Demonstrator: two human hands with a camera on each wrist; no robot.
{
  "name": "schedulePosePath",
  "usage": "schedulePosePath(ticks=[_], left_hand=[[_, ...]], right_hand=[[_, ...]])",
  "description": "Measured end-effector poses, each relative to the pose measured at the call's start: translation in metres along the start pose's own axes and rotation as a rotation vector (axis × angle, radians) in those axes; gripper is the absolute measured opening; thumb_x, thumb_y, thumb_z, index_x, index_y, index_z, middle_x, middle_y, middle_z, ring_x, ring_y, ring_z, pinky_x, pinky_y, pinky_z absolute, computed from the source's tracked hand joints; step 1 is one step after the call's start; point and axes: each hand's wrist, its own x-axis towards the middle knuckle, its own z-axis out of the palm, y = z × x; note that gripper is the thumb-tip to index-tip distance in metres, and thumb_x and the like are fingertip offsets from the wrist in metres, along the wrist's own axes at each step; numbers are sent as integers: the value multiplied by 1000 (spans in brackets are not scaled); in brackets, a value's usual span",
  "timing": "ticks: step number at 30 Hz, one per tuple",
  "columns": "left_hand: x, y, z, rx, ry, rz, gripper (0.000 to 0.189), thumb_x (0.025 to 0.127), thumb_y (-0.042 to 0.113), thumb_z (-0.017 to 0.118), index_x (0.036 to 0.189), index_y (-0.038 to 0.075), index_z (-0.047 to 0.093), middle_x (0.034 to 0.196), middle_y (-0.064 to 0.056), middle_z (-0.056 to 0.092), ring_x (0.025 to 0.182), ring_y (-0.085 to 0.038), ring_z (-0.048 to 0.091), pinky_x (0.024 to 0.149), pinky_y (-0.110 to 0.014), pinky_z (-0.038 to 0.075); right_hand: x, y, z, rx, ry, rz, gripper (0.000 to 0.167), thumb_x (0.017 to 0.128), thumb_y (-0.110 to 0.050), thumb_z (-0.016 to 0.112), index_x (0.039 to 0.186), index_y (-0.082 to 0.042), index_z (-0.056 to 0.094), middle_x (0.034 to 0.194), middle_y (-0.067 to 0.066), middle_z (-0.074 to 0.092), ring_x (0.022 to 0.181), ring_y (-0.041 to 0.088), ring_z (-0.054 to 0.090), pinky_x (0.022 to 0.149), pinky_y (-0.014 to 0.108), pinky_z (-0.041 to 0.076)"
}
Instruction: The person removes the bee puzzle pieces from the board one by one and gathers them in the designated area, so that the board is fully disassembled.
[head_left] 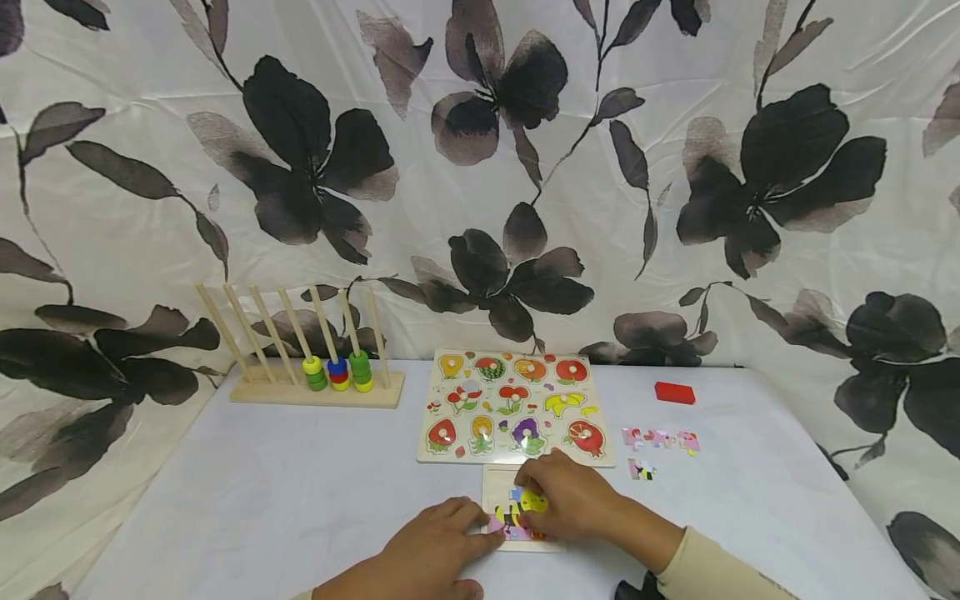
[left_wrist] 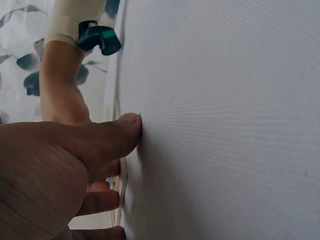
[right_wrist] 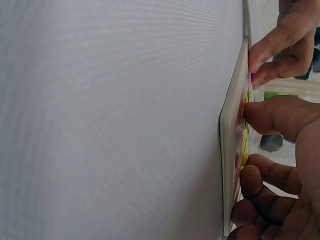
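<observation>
A small wooden puzzle tray [head_left: 498, 477] lies on the table, partly filled with pieces that form a bee picture on pink. My right hand [head_left: 573, 498] reaches over its right side, thumb and fingertips around a yellow puzzle piece [head_left: 533, 501]. In the right wrist view, the thumb and fingers of the right hand [right_wrist: 280, 160] meet the picture face just above the tray's edge [right_wrist: 228, 145]. My left hand [head_left: 438, 546] touches the tray's left side, with its fingertips against the pink pieces [head_left: 497, 524]. The right hand hides part of the picture.
Loose puzzle pieces [head_left: 660, 438] lie right of the tray, with a bee piece [head_left: 642, 470] below them. Behind stands a fruit puzzle board [head_left: 516, 408]. A red block [head_left: 675, 392] lies at the back right; a pegged wooden stacker [head_left: 315, 395] with coloured rings stands at the back left.
</observation>
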Motion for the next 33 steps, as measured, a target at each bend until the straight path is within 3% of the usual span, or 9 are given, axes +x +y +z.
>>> schedulePosePath(ticks=[10,16,33], left_hand=[[0,0,-1,8,-3,-2,61,87,56,75,143,33,62,134,8,57,129,-18,49,105,-42,48],[0,1,-1,13,4,-5,61,87,55,75,143,33,62,134,7,57,129,-18,49,105,-42,48],[-1,1,-1,25,10,-4,61,88,56,74,143,34,62,134,8,57,128,-17,49,106,-41,48]], right_hand=[[1,-2,0,-5,-1,14,38,81,-41,84,111,-23,69,87,-16,54,83,7,48,67,26,48],[0,-6,-2,-17,8,11,40,80,-41,86,111,-24,68,89,-17,56,87,6,52,75,31,53],[-1,-6,-3,-46,8,-15,39,80,-33,86,115,-23,70,92,-18,57,91,6,51,76,29,53]])
